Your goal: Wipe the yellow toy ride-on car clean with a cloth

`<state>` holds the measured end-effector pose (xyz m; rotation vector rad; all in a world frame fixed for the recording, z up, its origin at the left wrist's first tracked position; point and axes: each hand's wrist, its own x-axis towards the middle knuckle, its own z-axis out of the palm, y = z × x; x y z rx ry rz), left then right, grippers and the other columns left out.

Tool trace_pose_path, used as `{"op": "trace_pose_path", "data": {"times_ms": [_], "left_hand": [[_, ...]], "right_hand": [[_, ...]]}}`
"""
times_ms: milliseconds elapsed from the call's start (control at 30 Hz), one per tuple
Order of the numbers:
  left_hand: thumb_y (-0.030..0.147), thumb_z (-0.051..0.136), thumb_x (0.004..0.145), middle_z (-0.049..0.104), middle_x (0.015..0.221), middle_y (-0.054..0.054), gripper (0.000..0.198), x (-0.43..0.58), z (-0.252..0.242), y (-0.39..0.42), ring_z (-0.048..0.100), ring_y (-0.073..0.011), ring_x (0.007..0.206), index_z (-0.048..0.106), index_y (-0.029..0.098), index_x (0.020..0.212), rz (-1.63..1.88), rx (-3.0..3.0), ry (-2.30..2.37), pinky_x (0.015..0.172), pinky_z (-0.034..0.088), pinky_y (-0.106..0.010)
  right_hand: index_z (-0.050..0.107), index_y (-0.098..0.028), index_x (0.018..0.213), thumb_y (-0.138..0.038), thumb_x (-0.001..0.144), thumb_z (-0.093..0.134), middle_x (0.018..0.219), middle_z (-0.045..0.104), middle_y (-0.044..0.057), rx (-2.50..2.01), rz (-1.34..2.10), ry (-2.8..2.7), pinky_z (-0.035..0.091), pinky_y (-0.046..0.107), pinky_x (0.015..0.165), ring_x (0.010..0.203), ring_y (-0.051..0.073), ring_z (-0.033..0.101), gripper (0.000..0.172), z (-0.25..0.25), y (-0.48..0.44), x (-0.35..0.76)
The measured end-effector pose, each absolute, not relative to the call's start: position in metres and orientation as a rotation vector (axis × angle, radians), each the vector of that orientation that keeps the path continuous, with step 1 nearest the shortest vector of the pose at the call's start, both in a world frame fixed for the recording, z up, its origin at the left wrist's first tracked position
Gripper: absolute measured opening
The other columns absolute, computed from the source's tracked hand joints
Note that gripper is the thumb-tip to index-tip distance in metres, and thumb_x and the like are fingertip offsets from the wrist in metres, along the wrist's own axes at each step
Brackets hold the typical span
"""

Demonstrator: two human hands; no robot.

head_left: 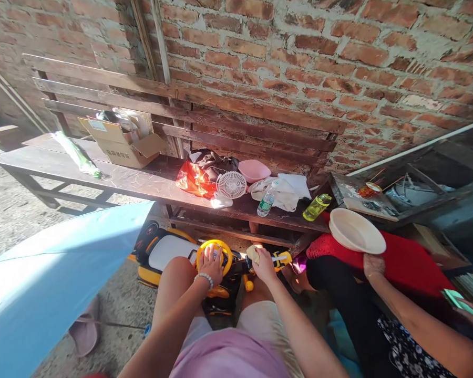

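My left hand, with a beaded bracelet at the wrist, lies over the yellow steering wheel of a ride-on toy car. Its fingers are stretched out across the wheel's middle. In my right hand is a crumpled beige cloth, pinched beside the toy's black-and-yellow front end. The toy has a pale seat and black and yellow body panels. It stands on the ground between my legs, below the bench.
A long wooden bench bears a cardboard box, a small white fan, a pink bowl and two bottles. At right, another person's hand supports a cream basin. A blue umbrella blocks the left.
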<state>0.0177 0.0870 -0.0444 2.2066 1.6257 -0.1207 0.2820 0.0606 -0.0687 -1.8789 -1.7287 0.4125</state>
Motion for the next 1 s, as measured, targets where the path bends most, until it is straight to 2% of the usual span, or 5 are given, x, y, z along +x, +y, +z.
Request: {"op": "trace_pose_path", "data": {"times_ms": [133,433,567,700,1000], "left_hand": [[0.032,0.044,0.105,0.017,0.189,-0.019,0.081,0.016,-0.047,0.08,0.006,-0.0402,0.176,0.019,0.016,0.181,-0.229,2.182,1.687,0.141,0.006,-0.063],[0.033,0.054,0.101,0.014,0.189,-0.02,0.085,0.014,-0.037,0.077,0.015,-0.0425,0.175,0.025,0.018,0.18,-0.159,2.209,1.691,0.139,0.015,-0.064],[0.032,0.055,0.101,0.02,0.188,-0.02,0.083,0.007,-0.049,0.076,0.018,-0.0419,0.174,0.03,0.018,0.179,-0.08,2.275,1.71,0.139,0.018,-0.064],[0.031,0.056,0.103,0.026,0.186,-0.022,0.077,0.0,-0.058,0.074,0.024,-0.0418,0.172,0.038,0.017,0.176,0.049,2.353,1.74,0.138,0.024,-0.063],[0.017,0.052,0.104,0.039,0.182,-0.019,0.066,-0.02,-0.071,0.04,0.032,-0.0351,0.17,0.05,0.014,0.17,0.222,2.497,1.712,0.138,0.029,-0.052]], "right_hand": [[0.077,-0.026,0.121,-0.013,0.079,0.072,0.126,0.075,0.015,-2.059,0.272,-1.777,0.041,0.057,0.121,0.122,0.037,0.065,0.044,-0.056,0.055,0.316],[0.074,-0.019,0.121,-0.019,0.085,0.066,0.13,0.074,0.016,-2.152,0.278,-1.577,0.051,0.048,0.116,0.126,0.033,0.067,0.037,-0.062,0.035,0.364],[0.072,-0.023,0.124,-0.026,0.09,0.061,0.122,0.076,0.01,-1.823,0.506,-1.581,0.059,0.043,0.106,0.114,0.028,0.072,0.036,-0.077,0.037,0.292],[0.072,-0.023,0.125,-0.024,0.087,0.061,0.129,0.075,0.012,-1.804,0.46,-1.546,0.057,0.046,0.111,0.122,0.029,0.069,0.04,-0.08,0.035,0.259],[0.072,-0.019,0.125,-0.023,0.085,0.061,0.127,0.073,0.017,-2.026,0.243,-1.541,0.052,0.05,0.114,0.123,0.034,0.064,0.042,-0.056,0.019,0.344]]}}
